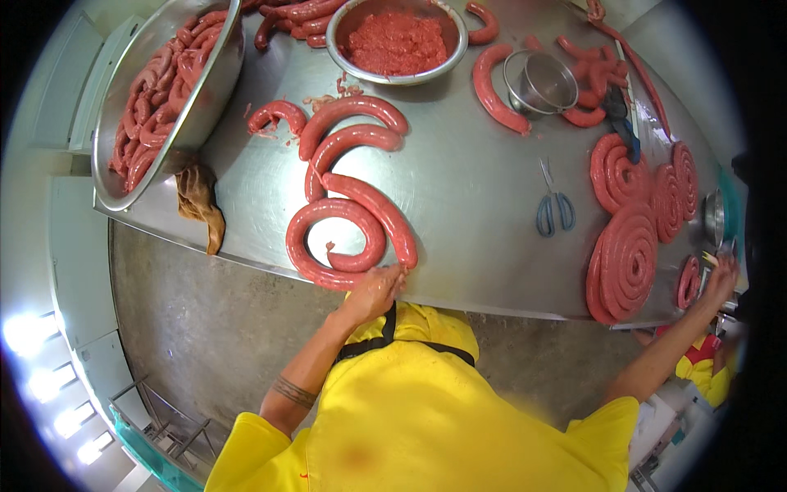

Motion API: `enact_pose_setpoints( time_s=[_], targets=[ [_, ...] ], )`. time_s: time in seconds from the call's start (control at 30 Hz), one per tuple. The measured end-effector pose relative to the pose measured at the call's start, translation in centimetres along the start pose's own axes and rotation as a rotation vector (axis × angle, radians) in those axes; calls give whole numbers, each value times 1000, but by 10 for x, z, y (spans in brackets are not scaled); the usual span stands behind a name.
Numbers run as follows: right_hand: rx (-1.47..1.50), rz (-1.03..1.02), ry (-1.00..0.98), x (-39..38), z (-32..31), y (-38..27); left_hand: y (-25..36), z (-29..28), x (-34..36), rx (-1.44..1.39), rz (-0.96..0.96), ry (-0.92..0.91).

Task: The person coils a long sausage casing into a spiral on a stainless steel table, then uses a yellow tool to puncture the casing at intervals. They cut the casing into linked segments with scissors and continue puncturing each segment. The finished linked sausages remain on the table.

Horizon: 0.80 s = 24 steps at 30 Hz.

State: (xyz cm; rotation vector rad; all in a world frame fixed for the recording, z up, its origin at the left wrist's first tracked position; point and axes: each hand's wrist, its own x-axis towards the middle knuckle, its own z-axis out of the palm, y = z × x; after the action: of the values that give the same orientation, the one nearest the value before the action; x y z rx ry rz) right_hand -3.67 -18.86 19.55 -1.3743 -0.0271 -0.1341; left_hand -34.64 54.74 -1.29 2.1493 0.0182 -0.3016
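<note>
Near the table's front edge, my left hand [373, 295] pinches the tied end of a long raw sausage [373, 209]. The sausage curves away from it over the steel table, beside a coiled sausage [299, 238]. Farther back are two more curved sausages [352, 115] and a short sausage piece [277, 115]. My right hand [721, 280] is stretched out to the far right, by a small metal bowl [715, 215]. A small pale yellow thing [710, 258] shows at its fingers; whether the hand holds it is unclear. A sausage coil [689, 283] lies beside that hand.
Blue-handled scissors [556, 215] lie mid-table, left of large sausage spirals [631, 262]. A big steel basin [197, 107] of sausages stands left, by a brown cloth [198, 201]. Behind are a bowl [393, 79] of ground meat and a metal pot [541, 82]. Another person [705, 369] is at right.
</note>
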Motion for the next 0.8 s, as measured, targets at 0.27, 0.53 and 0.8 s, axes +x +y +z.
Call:
enact_pose_setpoints(
  time_s=[0.27, 0.53, 0.8],
  targets=[
    [-363, 466, -410, -141, 274, 271, -84, -65, -15, 525, -79, 870],
    [-1349, 335, -608, -206, 268, 244, -90, -56, -1, -590, -630, 461],
    [-954, 234, -410, -198, 279, 266, -26, 23, 26, -1573, -616, 161]
  ],
)
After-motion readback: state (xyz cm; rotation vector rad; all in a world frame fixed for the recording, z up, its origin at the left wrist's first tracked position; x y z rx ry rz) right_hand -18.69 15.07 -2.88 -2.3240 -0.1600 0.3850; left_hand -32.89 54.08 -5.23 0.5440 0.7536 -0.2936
